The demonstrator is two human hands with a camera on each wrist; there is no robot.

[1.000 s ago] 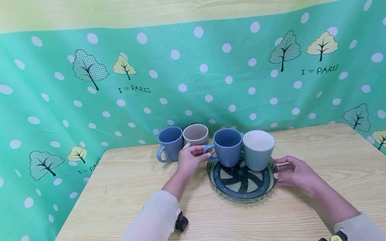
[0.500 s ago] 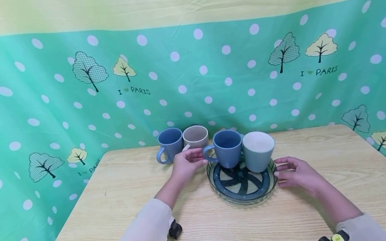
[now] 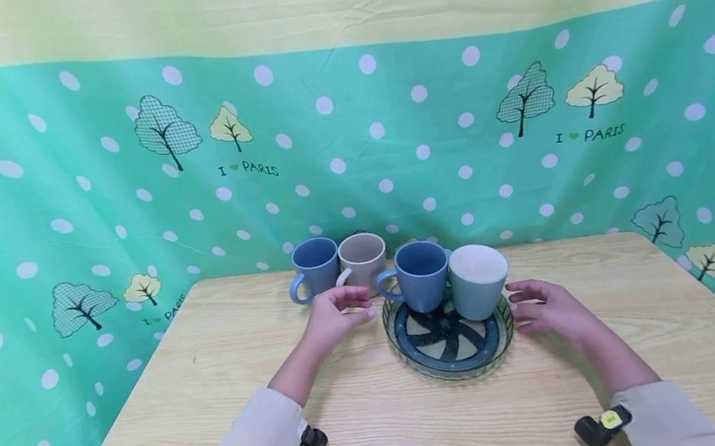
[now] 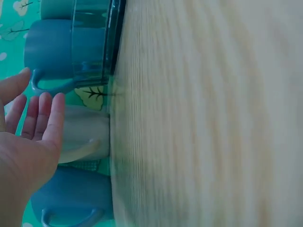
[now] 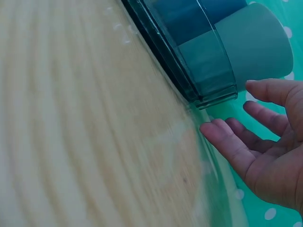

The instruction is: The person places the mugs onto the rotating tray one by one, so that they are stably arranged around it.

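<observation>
A round clear glass tray (image 3: 456, 372) with a dark swirl pattern stands on the table. On its far half sit a blue mug (image 3: 423, 280) and a pale grey-green mug (image 3: 478, 288) side by side, both upright. Left of the tray, my left hand (image 3: 333, 320) holds nothing, its fingers loosely bent. In the left wrist view its fingertips lie close to the handle of the tray's blue mug (image 4: 49, 49). My right hand (image 3: 545, 309) is just off the tray's right rim. The right wrist view shows its spread fingers beside the glass wall (image 5: 206, 64), with a gap between.
Behind my left hand, a second blue mug (image 3: 319, 269) and a pinkish-grey mug (image 3: 364, 259) stand together at the table's back edge. A green dotted curtain (image 3: 379, 135) hangs right behind. The wooden table (image 3: 431, 435) extends in front of the tray.
My left hand has let go of the blue mug's handle and drawn back to the left and nearer me. My right fingers have come away slightly from the tray's rim.
</observation>
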